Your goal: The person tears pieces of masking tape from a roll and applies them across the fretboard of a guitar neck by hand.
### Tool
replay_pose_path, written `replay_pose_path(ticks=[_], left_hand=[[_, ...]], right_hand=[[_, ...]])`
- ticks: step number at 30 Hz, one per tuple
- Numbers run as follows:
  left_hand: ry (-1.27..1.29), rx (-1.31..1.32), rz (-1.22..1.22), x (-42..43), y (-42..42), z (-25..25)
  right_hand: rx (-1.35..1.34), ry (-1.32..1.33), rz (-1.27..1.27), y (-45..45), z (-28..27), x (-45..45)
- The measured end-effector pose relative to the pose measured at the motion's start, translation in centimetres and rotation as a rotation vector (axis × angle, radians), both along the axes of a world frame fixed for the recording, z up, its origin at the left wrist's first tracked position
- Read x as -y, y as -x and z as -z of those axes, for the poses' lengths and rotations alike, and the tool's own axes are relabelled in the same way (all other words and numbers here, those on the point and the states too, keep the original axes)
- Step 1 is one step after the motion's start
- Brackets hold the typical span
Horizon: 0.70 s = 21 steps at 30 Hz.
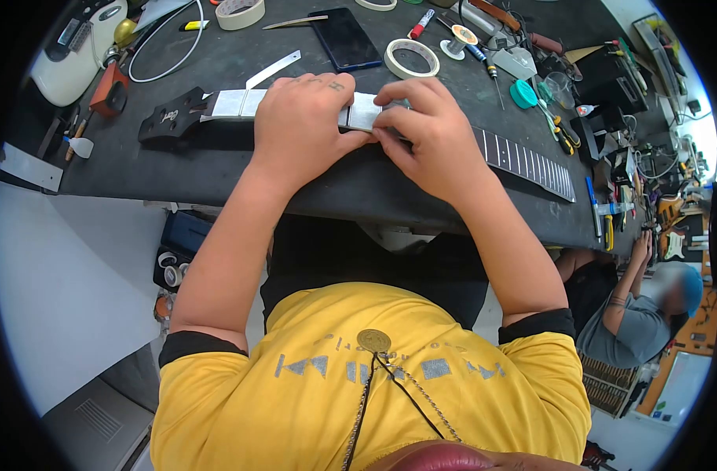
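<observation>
A guitar neck (523,161) lies across the bench edge, its black headstock (172,118) at the left. Pale strips, which look like masking tape (229,104), cover the fretboard from the nut to my right hand. Bare dark fretboard with frets shows farther right. My left hand (303,118) is closed over the neck, its thumb along the near edge. Beside it, my right hand (429,129) has its thumb and fingers pinched at the end of a pale strip. Its fingertips partly hide what they grip.
Behind the hands lie a metal ruler (274,69), a black phone (346,39) and a tape roll (412,59). A solder spool (458,43), a turquoise cap (523,94) and pliers (564,135) sit to the right. Another person (633,314) works at the far right.
</observation>
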State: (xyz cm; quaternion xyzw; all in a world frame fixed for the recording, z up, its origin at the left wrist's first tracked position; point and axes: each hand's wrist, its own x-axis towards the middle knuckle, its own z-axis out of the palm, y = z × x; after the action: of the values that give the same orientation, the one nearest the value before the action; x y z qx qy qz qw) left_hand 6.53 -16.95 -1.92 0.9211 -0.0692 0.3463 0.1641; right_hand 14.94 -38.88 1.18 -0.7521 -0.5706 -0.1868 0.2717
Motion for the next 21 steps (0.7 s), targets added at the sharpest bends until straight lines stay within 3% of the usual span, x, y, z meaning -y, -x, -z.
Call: replay_pose_path(ticks=[9, 15, 21], left_hand=[[-0.008, 0.017, 0.014, 0.0, 0.1, 0.0], [-0.006, -0.002, 0.011, -0.2, 0.0, 0.3], [-0.002, 0.004, 0.021, -0.2, 0.1, 0.4]], right_hand=[[-0.399, 0.041, 0.053, -2.2, -1.5, -0.4], [0.043, 0.06, -0.09, -0.6, -1.2, -0.1], [-0.026, 0.043, -0.077, -0.8, -0.6, -0.6]])
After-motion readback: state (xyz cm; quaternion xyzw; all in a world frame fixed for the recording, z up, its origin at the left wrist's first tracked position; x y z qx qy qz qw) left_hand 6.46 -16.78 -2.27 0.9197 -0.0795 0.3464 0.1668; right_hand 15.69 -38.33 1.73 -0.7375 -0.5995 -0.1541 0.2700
